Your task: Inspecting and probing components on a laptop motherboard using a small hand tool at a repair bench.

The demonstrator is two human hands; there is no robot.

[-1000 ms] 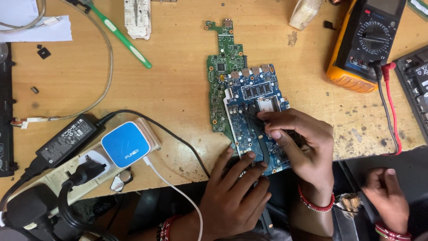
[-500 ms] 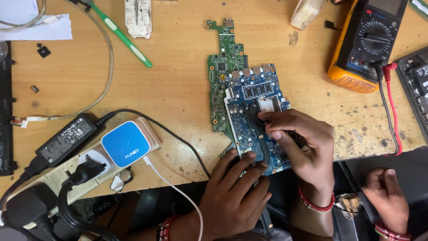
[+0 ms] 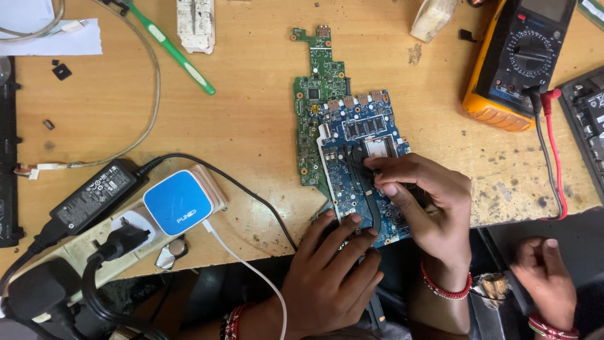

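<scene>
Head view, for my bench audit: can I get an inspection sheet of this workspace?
Surface: wooden table, scuffed and stained.
Job's things: blue circuit board lying partly over a green circuit board.
Clutter: green toothbrush, yellow multimeter, paper, small chips.
Grips: left hand presses the blue board's near edge; right hand pinches a dark part on it.
Cables: power strip, black adapter, red and black probe leads.
Surroundings: another person's hand, lower right.

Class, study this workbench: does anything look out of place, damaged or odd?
Yes. A green toothbrush lies among the electronics, far from any sink. The wooden table is stained and chipped near the yellow meter. The blue circuit board overlaps the green circuit board.
</scene>
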